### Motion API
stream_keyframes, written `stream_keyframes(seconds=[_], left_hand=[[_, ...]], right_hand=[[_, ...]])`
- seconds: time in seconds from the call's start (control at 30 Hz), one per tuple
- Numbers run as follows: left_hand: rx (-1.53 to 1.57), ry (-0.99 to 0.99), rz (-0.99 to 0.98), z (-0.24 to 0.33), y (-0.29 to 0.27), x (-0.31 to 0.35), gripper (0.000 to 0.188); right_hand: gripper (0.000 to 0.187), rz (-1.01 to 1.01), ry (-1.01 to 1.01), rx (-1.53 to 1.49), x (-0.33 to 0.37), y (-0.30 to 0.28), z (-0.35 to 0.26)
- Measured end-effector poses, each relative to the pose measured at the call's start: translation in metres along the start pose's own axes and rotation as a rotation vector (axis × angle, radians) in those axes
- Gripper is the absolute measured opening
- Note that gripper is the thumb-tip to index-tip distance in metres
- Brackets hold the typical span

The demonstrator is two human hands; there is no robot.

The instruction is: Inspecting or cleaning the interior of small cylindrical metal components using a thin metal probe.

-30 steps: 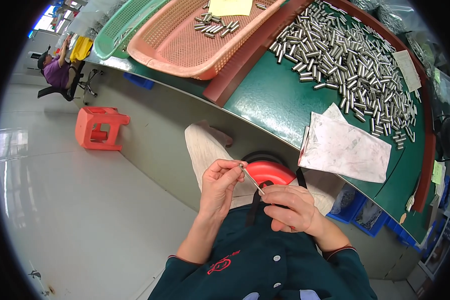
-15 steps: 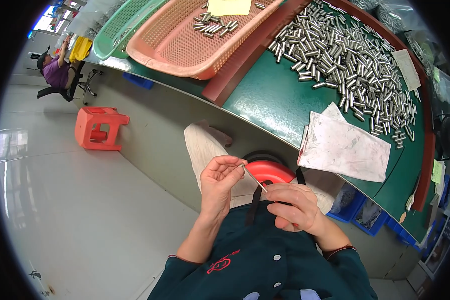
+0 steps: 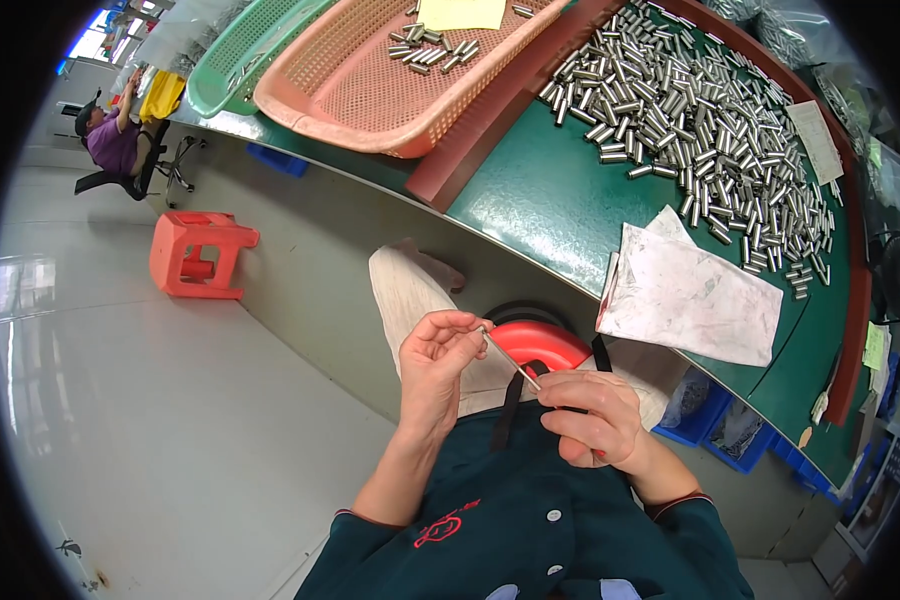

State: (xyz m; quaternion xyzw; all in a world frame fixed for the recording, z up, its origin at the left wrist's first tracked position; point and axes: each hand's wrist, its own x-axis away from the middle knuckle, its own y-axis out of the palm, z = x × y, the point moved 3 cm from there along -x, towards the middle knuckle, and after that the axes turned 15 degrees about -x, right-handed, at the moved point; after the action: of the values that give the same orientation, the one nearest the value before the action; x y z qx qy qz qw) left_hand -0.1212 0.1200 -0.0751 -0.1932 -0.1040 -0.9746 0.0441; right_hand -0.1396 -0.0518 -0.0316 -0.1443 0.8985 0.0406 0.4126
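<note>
Above my lap, a thin metal rod [image 3: 511, 360] slants between my two hands. My left hand [image 3: 436, 372] pinches its upper end between thumb and fingertips; a small bright tip shows there, too small to make out. The lower end is gripped by the curled fingers of my right hand [image 3: 597, 412], which hide the rest of it. On the green tabletop ahead lies a large heap of short shiny metal cylinders [image 3: 685, 125]. A folded, stained white cloth [image 3: 692, 295] rests at the table's near edge, beyond my right hand.
A pink mesh basket [image 3: 345, 130] with several cylinders and a yellow paper stands beside a green basket [image 3: 215, 75]. A dark red rail [image 3: 500, 120] borders the heap. Blue bins [image 3: 738, 435] sit below the table. A red stool [image 3: 202, 255] and a seated person [image 3: 112, 140] are at left.
My right hand has shifted slightly right and down, and a little more of the rod shows between the hands. My left hand stays almost in place.
</note>
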Motion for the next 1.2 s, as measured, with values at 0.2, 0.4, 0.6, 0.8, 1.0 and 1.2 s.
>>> stream_keyframes(seconds=[0.2, 0.4, 0.6, 0.8, 1.0, 1.2], left_hand=[[-0.021, 0.014, 0.017, 0.000, 0.000, 0.001, 0.019], [-0.017, 0.006, 0.010, 0.001, 0.000, 0.001, 0.018], [-0.021, 0.011, -0.005, 0.001, 0.001, 0.002, 0.018], [-0.242, 0.141, 0.053, 0.008, 0.004, 0.011, 0.019], [-0.422, 0.360, 0.089, 0.018, 0.010, 0.019, 0.019], [-0.673, 0.540, 0.092, 0.018, 0.012, 0.022, 0.021]], right_hand=[[0.035, -0.023, -0.010, 0.008, 0.000, 0.001, 0.000], [0.037, -0.049, -0.027, 0.028, -0.001, 0.004, -0.001], [0.037, -0.023, -0.006, 0.040, 0.000, 0.000, -0.002], [0.023, 0.136, 0.043, 0.091, -0.009, -0.002, 0.005], [0.014, 0.179, 0.619, 0.025, -0.009, 0.014, 0.030], [0.012, 0.213, 0.617, 0.015, -0.005, 0.018, 0.038]])
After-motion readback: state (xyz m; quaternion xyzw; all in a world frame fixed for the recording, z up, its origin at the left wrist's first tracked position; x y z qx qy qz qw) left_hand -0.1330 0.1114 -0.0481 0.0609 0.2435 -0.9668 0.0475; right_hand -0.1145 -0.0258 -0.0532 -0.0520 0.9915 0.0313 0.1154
